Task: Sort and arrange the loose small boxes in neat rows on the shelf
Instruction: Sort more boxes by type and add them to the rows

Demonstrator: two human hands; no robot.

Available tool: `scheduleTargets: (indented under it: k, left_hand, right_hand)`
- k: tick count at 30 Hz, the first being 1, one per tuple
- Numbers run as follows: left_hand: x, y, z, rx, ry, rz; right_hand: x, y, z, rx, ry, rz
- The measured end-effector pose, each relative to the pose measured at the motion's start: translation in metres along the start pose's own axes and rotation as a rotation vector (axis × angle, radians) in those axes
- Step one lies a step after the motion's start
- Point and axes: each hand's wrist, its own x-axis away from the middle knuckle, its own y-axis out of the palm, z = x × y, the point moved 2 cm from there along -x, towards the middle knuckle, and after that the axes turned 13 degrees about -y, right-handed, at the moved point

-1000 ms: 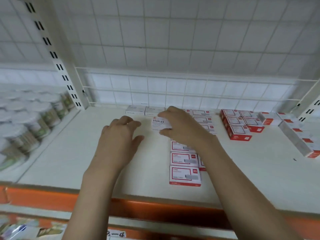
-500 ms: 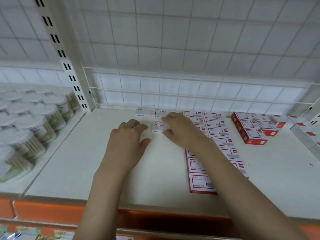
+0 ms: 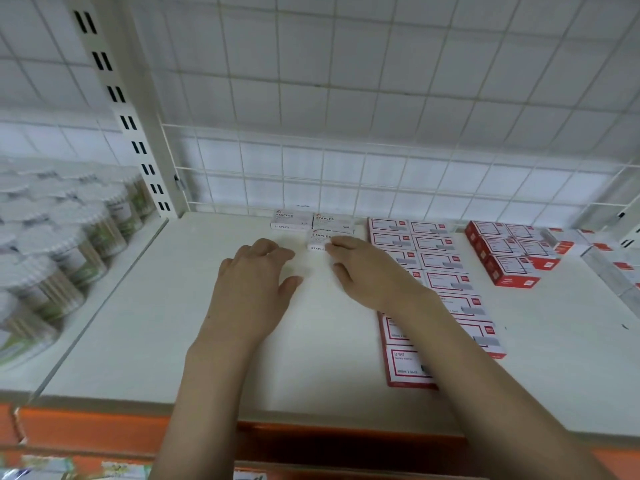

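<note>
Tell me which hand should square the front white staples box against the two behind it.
Right hand: its fingers already touch that white staples box. The left hand rests apart on the shelf.

clear tubs [image 3: 65,244] far left — wire grid [image 3: 346,168] behind

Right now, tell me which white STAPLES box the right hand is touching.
The front white STAPLES box, under the right hand fingertips. The other two sit behind it against the wire back, untouched.
</note>
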Motion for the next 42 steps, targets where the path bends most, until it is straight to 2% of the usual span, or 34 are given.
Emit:
scheduleTargets:
  k: [12, 18, 28, 39, 42]
  left_hand:
    - [-0.001, 0.004, 0.008, -0.017, 0.009, -0.013]
    - [0.000, 0.013, 0.045, -0.017, 0.080, -0.013]
    - [0.031, 0.056, 0.180, -0.044, 0.339, -0.078]
    - [0.133, 0.140, 0.379, -0.055, 0.508, -0.190]
    - [0.155, 0.157, 0.412, -0.066, 0.514, -0.227]
  right_hand:
    - [0.002, -0.005, 0.003, 0.010, 0.001, -0.012]
    - [0.041, -0.031, 0.006, -0.018, 0.047, 0.089]
    - [0.215, -0.082, 0.064, 0.004, 0.382, 0.352]
    - [0.437, -0.115, 0.162, 0.025, 0.601, 0.301]
    - [0.480, -0.119, 0.180, 0.012, 0.648, 0.278]
